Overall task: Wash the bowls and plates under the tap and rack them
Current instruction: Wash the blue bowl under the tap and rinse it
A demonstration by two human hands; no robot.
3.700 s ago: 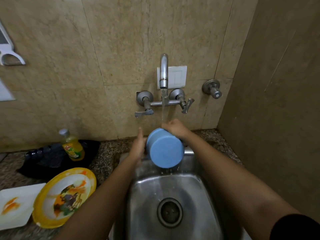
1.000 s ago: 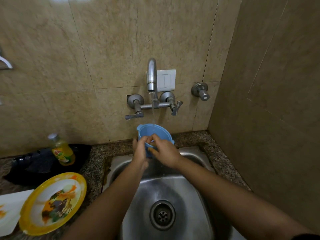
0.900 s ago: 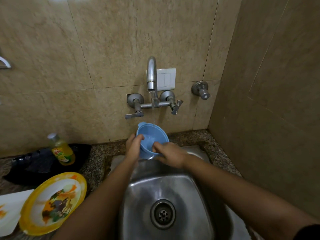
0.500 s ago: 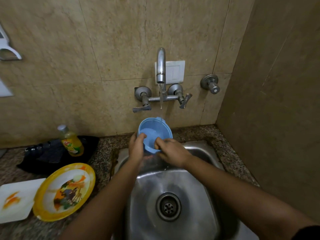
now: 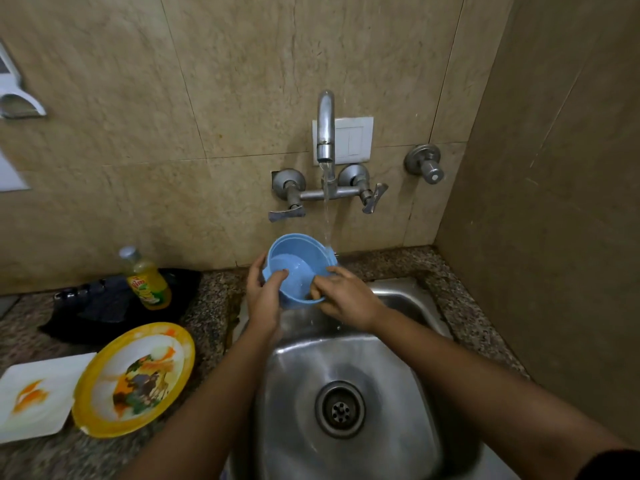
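Both forearms reach forward, converging. The left hand [image 5: 265,296] grips the bowl [image 5: 300,252]; the right hand [image 5: 347,301] curls fingers over its rim.

Small blue bowl [image 5: 300,270], wet inside, tilted open-side toward the camera under the running tap [image 5: 326,133], stream hitting its far rim; gripped at the rim by left hand [image 5: 265,299] and right hand [image 5: 346,299]. Lying flat on the counter [image 5: 207,306] at left, both food-smeared: round yellow plate [image 5: 135,379] and square white plate [image 5: 34,398], edge to edge.

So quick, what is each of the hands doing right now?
Left hand: holds the blue bowl by its rim, thumb inside.
Right hand: fingers curled over the bowl's near rim, gripping it.
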